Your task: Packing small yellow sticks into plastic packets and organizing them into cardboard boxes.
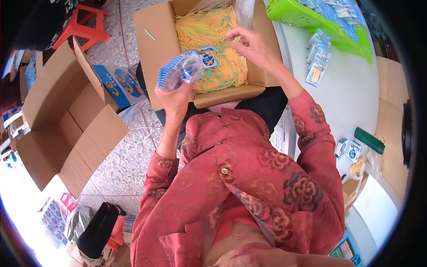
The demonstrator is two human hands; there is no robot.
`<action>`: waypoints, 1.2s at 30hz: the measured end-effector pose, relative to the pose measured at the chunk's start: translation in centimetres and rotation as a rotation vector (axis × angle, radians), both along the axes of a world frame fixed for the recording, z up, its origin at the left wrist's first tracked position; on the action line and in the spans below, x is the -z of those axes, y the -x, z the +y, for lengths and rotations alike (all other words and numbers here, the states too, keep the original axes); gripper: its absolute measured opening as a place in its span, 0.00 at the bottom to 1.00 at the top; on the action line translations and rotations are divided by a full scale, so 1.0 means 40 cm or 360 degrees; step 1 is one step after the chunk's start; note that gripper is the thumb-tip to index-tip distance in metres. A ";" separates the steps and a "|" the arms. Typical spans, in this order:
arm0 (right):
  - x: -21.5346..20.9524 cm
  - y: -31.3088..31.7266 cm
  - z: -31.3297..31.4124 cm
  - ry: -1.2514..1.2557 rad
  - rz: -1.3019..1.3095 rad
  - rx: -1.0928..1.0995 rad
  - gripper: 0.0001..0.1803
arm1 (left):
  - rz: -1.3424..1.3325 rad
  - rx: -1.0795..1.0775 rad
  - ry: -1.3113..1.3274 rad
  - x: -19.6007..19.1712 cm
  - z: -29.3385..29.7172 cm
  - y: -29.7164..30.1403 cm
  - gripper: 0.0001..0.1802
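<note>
Basically, left hand [173,101] is clamped on a bunch of clear packs [178,73] with blue-and-white striped edges. Bunch is held up over the near-left part of an open cardboard box [153,73], tilted, striped edges toward the left.

Right hand [251,46] is over the right side of the same box, holding none of the packs, fingers bent. Can't tell whether the fingertips meet or pinch anything; too small at this angle.

Box sits at the lap, filled with loose thin sticks [207,26], mostly yellow, some pale green, lying in all directions. One green stick [150,35] lies alone on the left flap. A blue-and-white card [207,57] shows right beside the bunch, above the sticks; may be part of a held pack or separate, overlap hides it.

Right side: white table [342,102] with a bright green basket [293,18] holding more blue packs [347,13]. Several finished-looking packs [318,66] overlap in a row just beside the basket. Farther down the table: dark green cylinder [369,140], small blue-and-white boxes [354,151] near it.

Left side: second open carton [95,144], tilted, blue printed box [120,86] next to it, red stool [82,31] beyond.
</note>
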State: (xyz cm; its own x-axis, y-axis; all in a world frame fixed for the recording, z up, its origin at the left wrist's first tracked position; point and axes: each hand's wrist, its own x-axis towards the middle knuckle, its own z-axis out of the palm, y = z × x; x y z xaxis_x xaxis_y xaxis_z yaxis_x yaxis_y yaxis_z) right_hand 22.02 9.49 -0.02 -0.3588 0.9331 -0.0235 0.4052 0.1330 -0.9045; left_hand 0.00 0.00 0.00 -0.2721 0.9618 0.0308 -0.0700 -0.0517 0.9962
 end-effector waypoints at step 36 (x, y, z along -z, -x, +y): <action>0.570 0.059 -0.035 0.0585 -0.1339 0.0015 0.16 | -0.0151 0.0098 0.0056 -0.014 0.019 -0.005 0.19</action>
State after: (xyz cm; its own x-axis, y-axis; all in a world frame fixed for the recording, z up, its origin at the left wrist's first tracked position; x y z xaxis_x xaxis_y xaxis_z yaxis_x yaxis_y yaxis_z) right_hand 19.65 8.07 -22.80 -0.0815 0.8182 -0.5692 0.9488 -0.1111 -0.2956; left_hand 0.19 0.76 0.56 -0.2125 0.9768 -0.0264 -0.1657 -0.0094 0.9861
